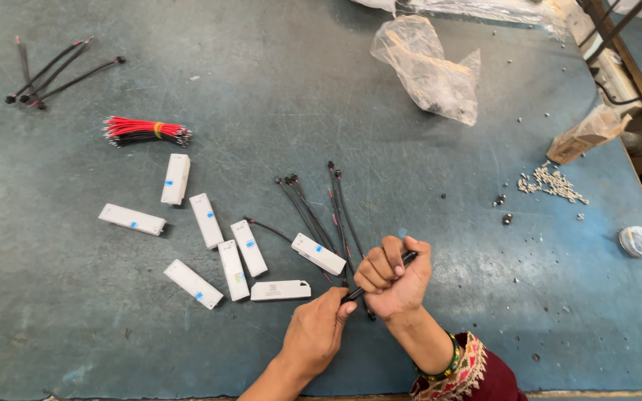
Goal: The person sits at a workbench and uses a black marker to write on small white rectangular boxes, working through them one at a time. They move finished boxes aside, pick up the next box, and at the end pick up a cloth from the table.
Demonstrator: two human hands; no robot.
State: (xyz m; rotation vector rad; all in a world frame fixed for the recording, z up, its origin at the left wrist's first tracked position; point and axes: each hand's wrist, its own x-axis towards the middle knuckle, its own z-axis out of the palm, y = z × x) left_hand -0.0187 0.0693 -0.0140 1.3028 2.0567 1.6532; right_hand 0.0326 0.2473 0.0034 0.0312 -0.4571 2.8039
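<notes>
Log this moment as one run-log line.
left hand: pinching black wire | right hand: fisted around same wire | nearby: white modules, wire leads

Red-black wire bundle (146,131) upper left; crumpled plastic bag (429,70) top; screws (553,184) scattered right.

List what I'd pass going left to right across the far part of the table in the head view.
Loose black wire leads with dark ends → bundle of red and black wires tied with a yellow band → crumpled clear plastic bag → brown paper packet
</notes>
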